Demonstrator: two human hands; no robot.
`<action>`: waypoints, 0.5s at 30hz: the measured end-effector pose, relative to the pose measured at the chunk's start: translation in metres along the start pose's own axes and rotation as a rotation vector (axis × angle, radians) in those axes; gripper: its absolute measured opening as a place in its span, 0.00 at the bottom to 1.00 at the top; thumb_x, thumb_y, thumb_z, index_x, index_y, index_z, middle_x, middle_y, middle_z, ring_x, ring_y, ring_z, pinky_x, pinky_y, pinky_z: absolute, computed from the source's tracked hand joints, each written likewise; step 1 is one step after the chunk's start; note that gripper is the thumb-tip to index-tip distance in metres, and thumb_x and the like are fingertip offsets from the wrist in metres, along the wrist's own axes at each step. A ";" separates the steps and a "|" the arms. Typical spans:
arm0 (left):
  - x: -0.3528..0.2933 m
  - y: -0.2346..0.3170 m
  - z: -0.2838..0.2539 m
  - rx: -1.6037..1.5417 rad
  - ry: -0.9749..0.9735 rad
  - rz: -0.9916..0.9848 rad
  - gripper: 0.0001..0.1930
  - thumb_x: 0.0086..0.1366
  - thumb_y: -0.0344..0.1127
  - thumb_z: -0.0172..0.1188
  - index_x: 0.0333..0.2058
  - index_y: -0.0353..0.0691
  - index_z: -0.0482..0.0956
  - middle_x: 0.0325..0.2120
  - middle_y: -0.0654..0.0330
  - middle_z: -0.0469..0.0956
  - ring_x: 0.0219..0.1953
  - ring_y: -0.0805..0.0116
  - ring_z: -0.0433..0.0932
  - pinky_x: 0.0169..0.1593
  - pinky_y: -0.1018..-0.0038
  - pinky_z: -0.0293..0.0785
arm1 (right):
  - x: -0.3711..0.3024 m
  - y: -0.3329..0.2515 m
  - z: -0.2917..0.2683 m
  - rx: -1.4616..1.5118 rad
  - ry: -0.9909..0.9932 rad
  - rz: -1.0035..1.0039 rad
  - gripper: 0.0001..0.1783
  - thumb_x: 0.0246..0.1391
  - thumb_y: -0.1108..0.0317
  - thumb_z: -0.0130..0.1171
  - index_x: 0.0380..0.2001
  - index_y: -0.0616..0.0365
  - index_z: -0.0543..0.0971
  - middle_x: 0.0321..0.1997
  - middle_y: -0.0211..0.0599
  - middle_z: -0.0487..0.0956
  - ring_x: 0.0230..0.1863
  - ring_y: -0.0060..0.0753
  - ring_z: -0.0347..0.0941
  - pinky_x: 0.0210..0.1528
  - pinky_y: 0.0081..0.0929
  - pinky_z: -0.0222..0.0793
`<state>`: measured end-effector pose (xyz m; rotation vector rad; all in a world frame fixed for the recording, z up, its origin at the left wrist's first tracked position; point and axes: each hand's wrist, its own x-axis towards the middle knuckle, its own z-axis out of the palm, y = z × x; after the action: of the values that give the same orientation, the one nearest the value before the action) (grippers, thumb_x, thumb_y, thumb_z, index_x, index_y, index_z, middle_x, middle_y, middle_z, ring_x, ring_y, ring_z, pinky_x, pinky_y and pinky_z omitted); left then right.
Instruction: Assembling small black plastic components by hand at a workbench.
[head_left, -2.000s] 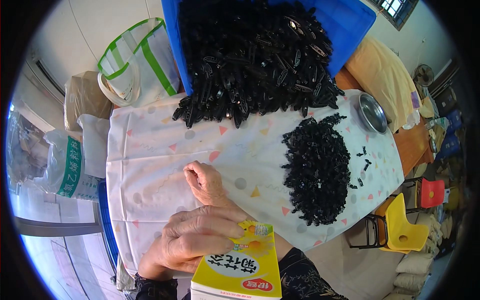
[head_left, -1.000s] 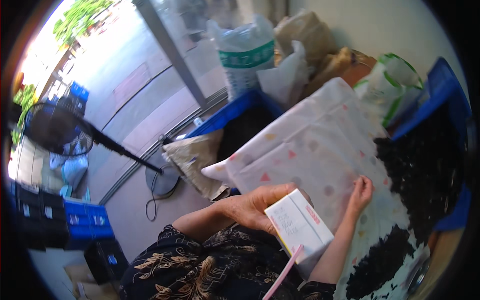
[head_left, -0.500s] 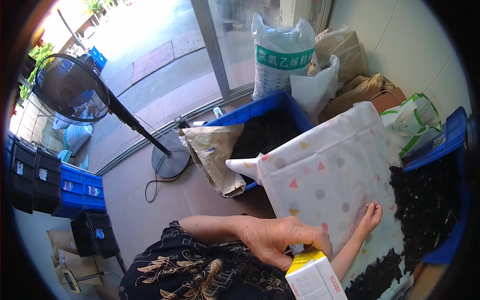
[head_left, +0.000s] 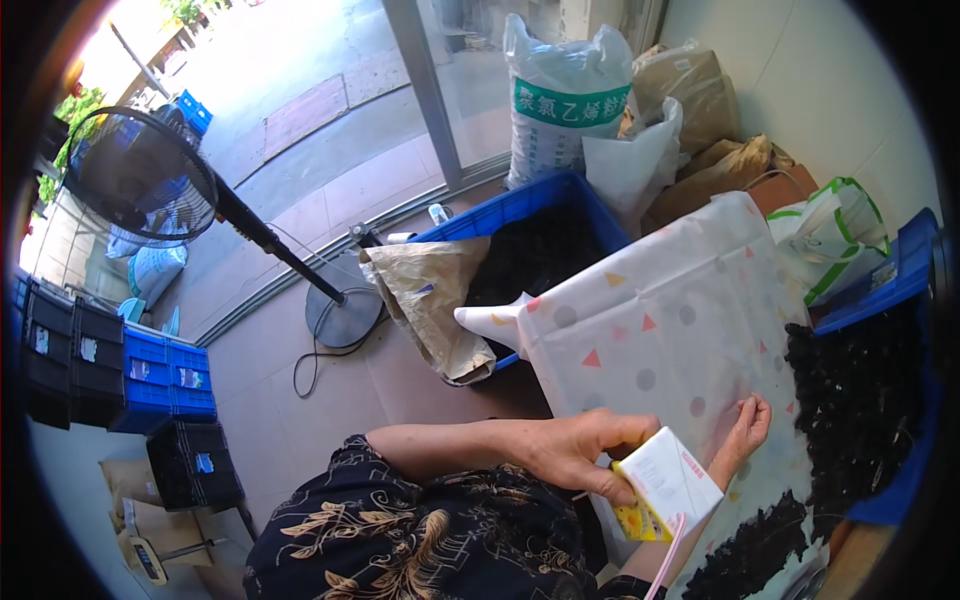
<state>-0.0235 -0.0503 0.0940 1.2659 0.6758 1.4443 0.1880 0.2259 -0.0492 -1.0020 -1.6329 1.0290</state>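
Note:
My left hand (head_left: 590, 447) is closed around a small drink carton (head_left: 668, 478) with a white end and yellow sides. A thin pink-and-white straw (head_left: 668, 560) points down from the carton toward the lower edge. My right hand (head_left: 747, 430) rests on the patterned plastic tablecloth (head_left: 640, 345), its fingers curled together; whether anything is between them is hidden. Beside it, to the right, lies a heap of small black pieces (head_left: 860, 410). More black pieces (head_left: 765, 545) are spread on the cloth's near right part.
Beyond the cloth a blue crate (head_left: 575, 190) holds dark material, with a crumpled sack (head_left: 425, 290) over its corner. A standing fan (head_left: 140, 175) is at left, its cable on the floor. White sacks (head_left: 565, 110) stand behind; stacked crates (head_left: 165, 375) line the left.
My left hand has tilted and lifted the carton, so its white end faces up and the straw now shows. My right hand has stayed nearly in place, fingers still curled.

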 end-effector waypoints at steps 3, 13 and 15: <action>0.000 -0.017 0.013 -0.156 -0.005 -0.118 0.21 0.59 0.33 0.63 0.47 0.35 0.63 0.44 0.56 0.74 0.48 0.68 0.74 0.48 0.71 0.76 | 0.002 0.002 -0.004 -0.034 -0.024 0.010 0.07 0.62 0.70 0.50 0.36 0.64 0.74 0.34 0.28 0.70 0.34 0.19 0.67 0.40 0.18 0.66; -0.009 -0.009 0.006 -0.439 -0.141 -0.140 0.23 0.60 0.37 0.63 0.49 0.32 0.67 0.46 0.57 0.71 0.49 0.72 0.70 0.54 0.72 0.67 | 0.005 -0.008 -0.003 0.030 -0.006 -0.037 0.08 0.61 0.69 0.51 0.36 0.63 0.74 0.32 0.28 0.71 0.33 0.19 0.67 0.39 0.17 0.65; -0.009 0.001 -0.005 -0.278 -0.137 -0.078 0.24 0.58 0.34 0.66 0.50 0.35 0.67 0.46 0.61 0.72 0.49 0.75 0.71 0.53 0.73 0.69 | 0.000 -0.016 0.003 -0.023 0.009 -0.015 0.08 0.61 0.69 0.50 0.36 0.63 0.75 0.30 0.28 0.73 0.32 0.19 0.67 0.38 0.17 0.66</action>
<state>-0.0290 -0.0583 0.0900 1.0971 0.4113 1.3228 0.1824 0.2201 -0.0348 -1.0066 -1.6459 0.9960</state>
